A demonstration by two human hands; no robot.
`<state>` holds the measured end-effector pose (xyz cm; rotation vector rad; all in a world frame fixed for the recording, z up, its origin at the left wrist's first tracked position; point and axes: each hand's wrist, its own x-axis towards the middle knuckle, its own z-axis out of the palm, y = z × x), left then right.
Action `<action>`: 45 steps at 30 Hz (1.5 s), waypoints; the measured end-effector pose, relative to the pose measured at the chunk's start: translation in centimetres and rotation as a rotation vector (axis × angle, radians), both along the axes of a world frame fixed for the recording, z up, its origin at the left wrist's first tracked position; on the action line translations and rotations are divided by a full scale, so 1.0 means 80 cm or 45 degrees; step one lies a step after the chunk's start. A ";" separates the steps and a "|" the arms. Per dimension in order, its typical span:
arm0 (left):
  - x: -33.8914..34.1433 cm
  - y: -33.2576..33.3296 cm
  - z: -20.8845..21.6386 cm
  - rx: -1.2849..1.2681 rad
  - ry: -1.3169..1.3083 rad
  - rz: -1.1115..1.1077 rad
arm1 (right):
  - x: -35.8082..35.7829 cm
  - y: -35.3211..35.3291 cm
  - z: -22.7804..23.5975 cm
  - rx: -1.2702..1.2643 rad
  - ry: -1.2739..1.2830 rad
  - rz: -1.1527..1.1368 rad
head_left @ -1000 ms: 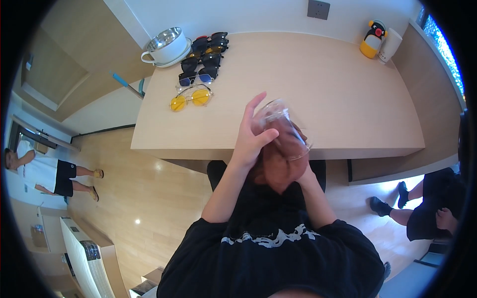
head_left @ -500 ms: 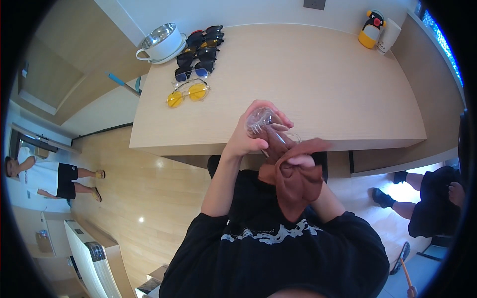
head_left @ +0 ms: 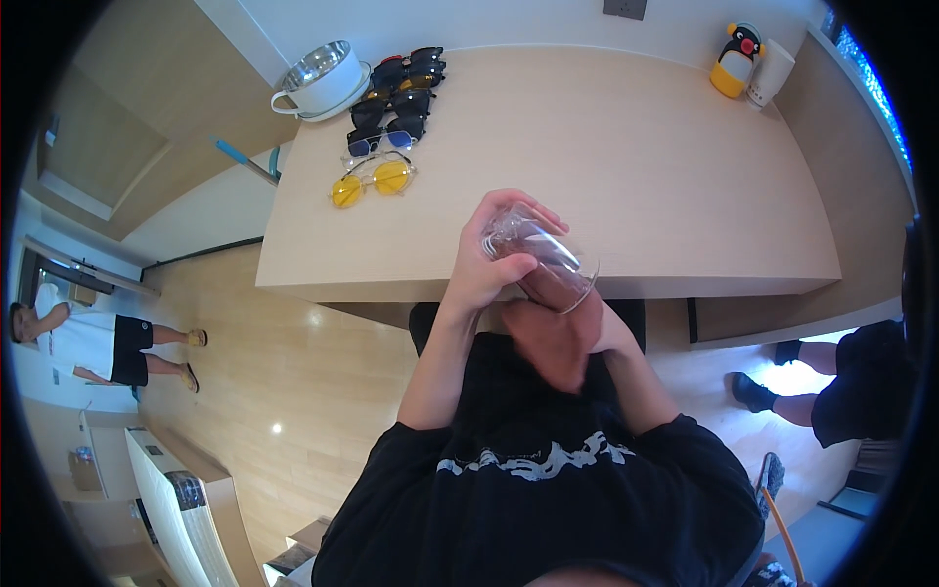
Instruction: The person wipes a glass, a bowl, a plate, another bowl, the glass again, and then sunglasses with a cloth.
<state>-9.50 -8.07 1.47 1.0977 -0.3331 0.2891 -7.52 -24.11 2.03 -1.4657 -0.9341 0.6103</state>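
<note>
A clear drinking glass (head_left: 550,251) is held tilted in front of my body, just over the table's near edge. Wrapped round its upper-left end is my left hand (head_left: 487,256), the thumb lying along the side. The open rim points down and to the right. My right hand (head_left: 611,331) is closed on a reddish-brown cloth (head_left: 550,344) at that rim. Part of the cloth shows reddish through the glass, and a fold hangs below it. Cloth and glass cover most of my right fingers.
On the pale wooden table (head_left: 626,166), several sunglasses (head_left: 391,108) form a column, with yellow-lensed glasses (head_left: 372,183) nearest. Behind stands a white pot (head_left: 321,83). A penguin figure (head_left: 736,61) and paper cup (head_left: 771,73) stand far right. People stand left (head_left: 88,338) and right (head_left: 866,382).
The glass has turned so its rim now shows at the lower right. My right hand and the cloth have shifted; the cloth is bunched smaller, its spread-out flap no longer showing.
</note>
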 end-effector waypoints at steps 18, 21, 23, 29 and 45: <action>0.001 -0.019 0.011 -0.093 0.082 0.048 | -0.015 0.019 -0.027 0.439 -0.155 -0.296; -0.001 0.001 0.003 0.016 0.002 -0.064 | -0.037 0.008 0.034 0.165 0.580 -0.170; 0.002 0.006 -0.001 0.051 -0.053 -0.265 | -0.049 0.001 0.022 0.280 0.727 -0.134; 0.006 -0.016 0.026 -0.099 0.027 -0.018 | -0.023 0.004 -0.008 0.427 -0.086 -0.187; 0.003 0.000 0.022 0.039 -0.147 -0.273 | -0.024 -0.019 -0.033 0.223 0.258 -0.078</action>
